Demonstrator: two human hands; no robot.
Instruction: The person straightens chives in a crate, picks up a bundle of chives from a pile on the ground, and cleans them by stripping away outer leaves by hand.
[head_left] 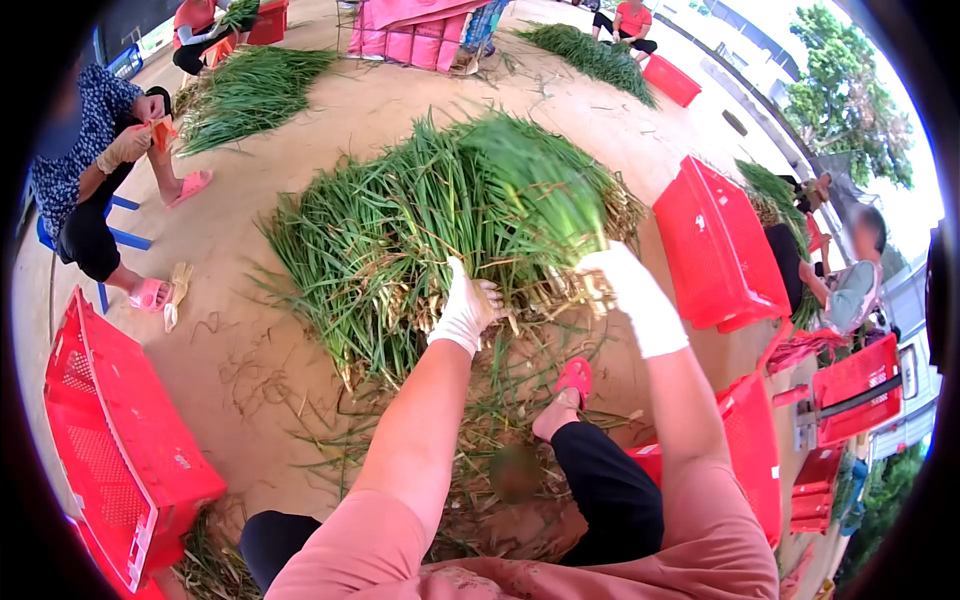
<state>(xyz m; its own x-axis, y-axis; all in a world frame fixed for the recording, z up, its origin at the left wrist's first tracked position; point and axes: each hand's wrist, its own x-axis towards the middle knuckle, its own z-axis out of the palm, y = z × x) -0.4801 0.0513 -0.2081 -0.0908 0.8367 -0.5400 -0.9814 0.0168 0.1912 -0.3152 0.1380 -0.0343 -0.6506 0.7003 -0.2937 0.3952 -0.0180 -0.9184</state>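
A big heap of green chives (400,215) with pale root ends lies on the ground in front of me. My right hand (625,285), in a white glove, grips a bunch of chives (560,205) near its root ends at the heap's right side. The bunch's leafy tops are smeared by motion. At the heap's near edge, my left hand (468,308), also white-gloved, rests against the root ends with its thumb raised and fingers apart. I make out no separate bunch in it.
Red plastic crates stand at left (130,440), at right (720,250) and beside my right arm (750,450). Loose leaves litter the ground by my pink sandal (575,377). A seated person (85,170) is at left; other people sit by more chive heaps (255,95) farther off.
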